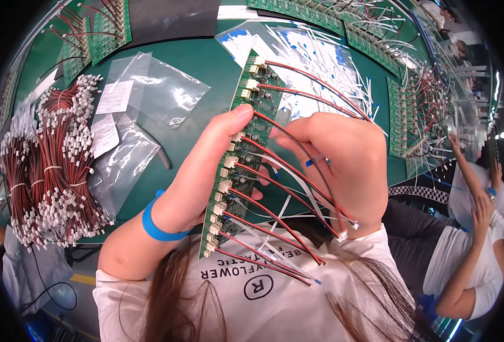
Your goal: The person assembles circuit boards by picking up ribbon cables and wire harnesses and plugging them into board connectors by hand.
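A long green circuit board stands tilted in front of my chest, with a row of white connectors along its left edge. Several red-and-black wire leads and white flat cables trail from it to the lower right. My left hand is closed round the board, its thumb on the left edge and some fingertips showing past the right edge. Right of the board, my right hand is curled in a pinch, with a thin white flat cable's blue end at its fingers. The fingertips are partly hidden behind the board and wires.
Bundled red-and-black wire leads lie at the left beside clear plastic bags. White flat cables with blue ends are heaped beyond the board. More wired boards line the right and back of the green table. Another person is at the right.
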A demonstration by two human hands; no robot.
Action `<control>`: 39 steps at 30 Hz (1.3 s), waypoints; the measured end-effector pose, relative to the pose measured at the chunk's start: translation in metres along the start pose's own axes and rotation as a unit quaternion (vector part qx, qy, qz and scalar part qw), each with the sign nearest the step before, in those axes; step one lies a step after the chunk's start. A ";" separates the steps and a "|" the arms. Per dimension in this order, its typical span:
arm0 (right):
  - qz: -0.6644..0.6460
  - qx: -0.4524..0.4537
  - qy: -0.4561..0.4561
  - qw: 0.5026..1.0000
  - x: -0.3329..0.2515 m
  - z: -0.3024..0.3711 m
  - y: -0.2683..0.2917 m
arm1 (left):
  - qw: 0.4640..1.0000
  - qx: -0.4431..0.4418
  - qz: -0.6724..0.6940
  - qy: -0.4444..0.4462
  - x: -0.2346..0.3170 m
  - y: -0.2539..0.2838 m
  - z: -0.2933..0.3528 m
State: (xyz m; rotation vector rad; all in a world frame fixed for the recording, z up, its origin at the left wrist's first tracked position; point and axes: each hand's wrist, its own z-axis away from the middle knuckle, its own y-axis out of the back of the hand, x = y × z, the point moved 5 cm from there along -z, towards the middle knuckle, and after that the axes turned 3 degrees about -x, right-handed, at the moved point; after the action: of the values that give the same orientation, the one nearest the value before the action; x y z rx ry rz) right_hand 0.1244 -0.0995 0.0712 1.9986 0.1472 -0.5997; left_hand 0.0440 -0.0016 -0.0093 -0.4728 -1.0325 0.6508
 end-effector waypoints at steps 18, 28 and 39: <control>-0.135 -0.152 -0.040 0.978 0.000 -0.007 -0.012 | 0.996 0.051 -0.059 -0.037 0.010 -0.007 0.019; -0.271 -0.138 -0.182 0.935 -0.001 -0.004 -0.021 | 0.995 0.082 -0.040 -0.052 0.012 -0.014 0.017; -0.211 -0.077 -0.111 0.968 0.000 -0.008 -0.026 | 0.997 0.036 0.012 -0.060 0.003 -0.003 0.020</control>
State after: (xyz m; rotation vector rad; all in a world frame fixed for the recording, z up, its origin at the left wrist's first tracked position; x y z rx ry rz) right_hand 0.1180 -0.0798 0.0529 1.7419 0.4757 -1.0458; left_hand 0.0277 -0.0007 0.0030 -0.3883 -1.1145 0.7426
